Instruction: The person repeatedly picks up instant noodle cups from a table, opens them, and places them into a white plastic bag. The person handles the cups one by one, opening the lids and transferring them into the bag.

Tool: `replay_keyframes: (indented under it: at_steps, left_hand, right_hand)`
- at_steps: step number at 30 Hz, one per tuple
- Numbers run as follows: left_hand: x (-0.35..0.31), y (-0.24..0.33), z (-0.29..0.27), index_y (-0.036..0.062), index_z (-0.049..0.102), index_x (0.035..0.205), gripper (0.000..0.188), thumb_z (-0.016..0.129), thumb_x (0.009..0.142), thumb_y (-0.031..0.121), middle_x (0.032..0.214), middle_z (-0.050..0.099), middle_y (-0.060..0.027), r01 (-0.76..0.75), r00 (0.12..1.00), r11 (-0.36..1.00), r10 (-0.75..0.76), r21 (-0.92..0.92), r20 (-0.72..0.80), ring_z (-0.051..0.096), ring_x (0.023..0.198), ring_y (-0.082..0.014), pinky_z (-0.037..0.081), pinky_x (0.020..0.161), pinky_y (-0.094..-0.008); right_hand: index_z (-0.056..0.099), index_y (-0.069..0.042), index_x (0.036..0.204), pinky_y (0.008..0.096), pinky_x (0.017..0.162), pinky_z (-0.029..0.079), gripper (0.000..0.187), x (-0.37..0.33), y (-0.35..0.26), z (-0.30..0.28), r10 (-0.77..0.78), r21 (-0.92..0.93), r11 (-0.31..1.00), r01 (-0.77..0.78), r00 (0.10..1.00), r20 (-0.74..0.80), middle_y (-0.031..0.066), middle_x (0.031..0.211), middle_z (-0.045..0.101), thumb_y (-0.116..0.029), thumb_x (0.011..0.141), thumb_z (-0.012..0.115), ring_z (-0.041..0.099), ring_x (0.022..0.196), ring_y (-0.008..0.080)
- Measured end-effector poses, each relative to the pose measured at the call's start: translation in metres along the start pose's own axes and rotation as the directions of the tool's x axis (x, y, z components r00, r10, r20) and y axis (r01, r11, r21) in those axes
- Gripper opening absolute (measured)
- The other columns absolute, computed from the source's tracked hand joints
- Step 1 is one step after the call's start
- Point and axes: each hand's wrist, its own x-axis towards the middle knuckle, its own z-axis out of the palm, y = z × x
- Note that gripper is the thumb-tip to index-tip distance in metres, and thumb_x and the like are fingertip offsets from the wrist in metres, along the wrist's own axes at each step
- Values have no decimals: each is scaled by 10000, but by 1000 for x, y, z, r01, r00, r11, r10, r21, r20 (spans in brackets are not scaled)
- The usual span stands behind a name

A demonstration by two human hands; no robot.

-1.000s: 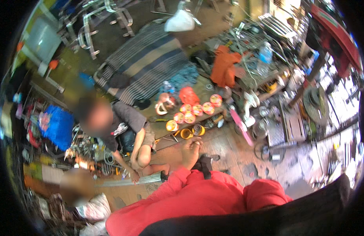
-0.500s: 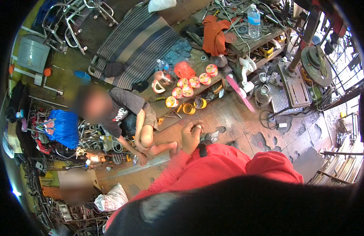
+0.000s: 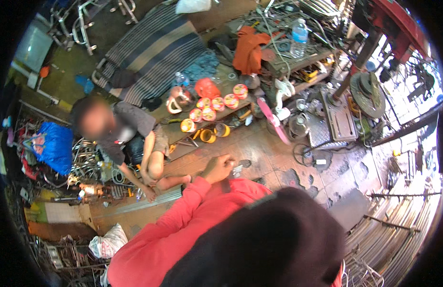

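Observation:
My left hand (image 3: 218,168) is raised in front of my red sleeve (image 3: 176,205), its fingers curled and pressed together. Whatever lies between the fingertips, if anything, is too small to make out. Below the hand is the tiled floor (image 3: 259,146). My right hand does not show; a large dark shape (image 3: 288,239) covers the lower middle of the view. Beyond my left hand, several round cups with red and white lids (image 3: 209,113) stand on a low bench (image 3: 180,136) beside a red plastic bag (image 3: 208,88). Two yellow-rimmed round containers (image 3: 208,136) sit near its edge.
A person (image 3: 135,126) sits on the left, an arm reaching toward the floor. A pink-bladed fan (image 3: 274,119) and a drill press base (image 3: 341,117) stand to the right. Long metal bars (image 3: 398,239) lie lower right. A water bottle (image 3: 299,38) stands on the cluttered workbench.
The view has shifted, so the surroundings sit further left. My left hand has turned, its fingers now pointing right rather than up, and stays closed. The dark shape has moved within the view.

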Motion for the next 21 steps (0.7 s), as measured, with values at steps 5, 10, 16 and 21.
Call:
replay_keyframes:
  at_steps: [5, 10, 16, 21]
  left_hand:
    - [-29, -41, -10, 78, 677, 1023, 309, 604, 840, 317, 1046, 663, -210, 192, 911, 886, -321, 421, 259, 633, 980, -386, 492, 834, -465]
    - [-62, -68, 4, 76, 688, 989, 283, 611, 840, 303, 989, 676, -200, 260, 797, 863, -444, 433, 409, 641, 931, -396, 499, 790, -471]
    - [-82, -74, 29, 69, 674, 967, 333, 632, 846, 376, 908, 689, -176, 353, 856, 831, -472, 429, 210, 651, 934, -379, 496, 807, -476]
    - [-106, -90, 48, 44, 678, 876, 390, 638, 826, 428, 877, 690, -185, 396, 820, 778, -539, 487, 194, 671, 893, -363, 501, 770, -491]
  right_hand:
    - [652, 43, 1079, 311, 803, 515, 292, -101, 90, -23, 383, -65, 902, -427, 860, -337, 122, 998, 690, -218, 968, 588, 648, 886, 188]
    - [678, -35, 1077, 416, 817, 504, 346, -202, 199, -4, 669, -111, 405, -908, 376, -641, 179, 1001, 696, -331, 907, 624, 663, 943, 329]
    - [644, -29, 1143, 445, 934, 472, 610, -245, 274, 15, 772, -37, 178, -983, 163, -614, 277, 1169, 618, -570, 867, 598, 580, 1122, 414]
    - [504, 17, 1346, 386, 1026, 423, 763, -252, 266, 31, 817, 214, 226, -950, 66, -572, 234, 1292, 576, -577, 878, 607, 540, 1215, 334]
